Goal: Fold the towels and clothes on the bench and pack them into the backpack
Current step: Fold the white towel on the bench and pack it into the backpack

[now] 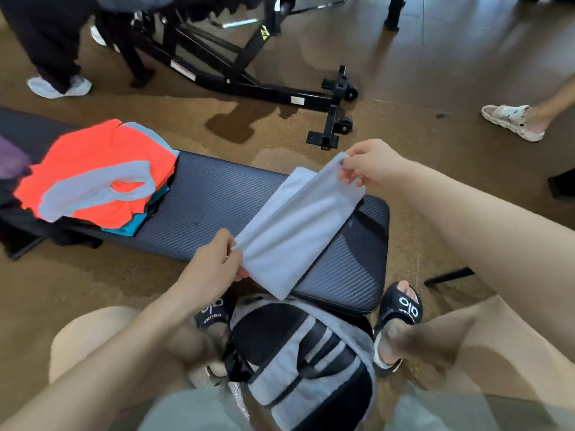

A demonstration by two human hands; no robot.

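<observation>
- Nearest the camera, a grey-and-black fabric backpack (298, 365) stands on the floor between the person's feet, just in front of the bench's near end; whether its main compartment is unzipped cannot be told, and no folded item is seen inside it.
- Above it, a pale blue-grey towel, folded into a long narrow band (298, 225), is stretched diagonally over the near end of the black ribbed padded bench (217, 197); its lower corner overhangs the bench edge toward the backpack.
- The left hand (214, 265) pinches the towel's near end between thumb and curled fingers.
- The right hand (370, 163) pinches the far end, thumb and fingertips closed on the cloth, lifting that end clear of the padding.
- Stage, as judged: the towel is part-folded lengthwise; a crosswise fold, end to end, probably comes next, then packing.
- Farther along the bench, well apart from the towel, lies an unfolded heap: an orange top with grey trim (99, 178) uppermost, a teal garment (133, 225) beneath it, dark clothes (62, 234) spilling off the near side.
- Most of the task therefore appears to remain.
- Beyond, a black steel gym frame (249, 73) stands on the brown floor, with other people's feet near it.
</observation>
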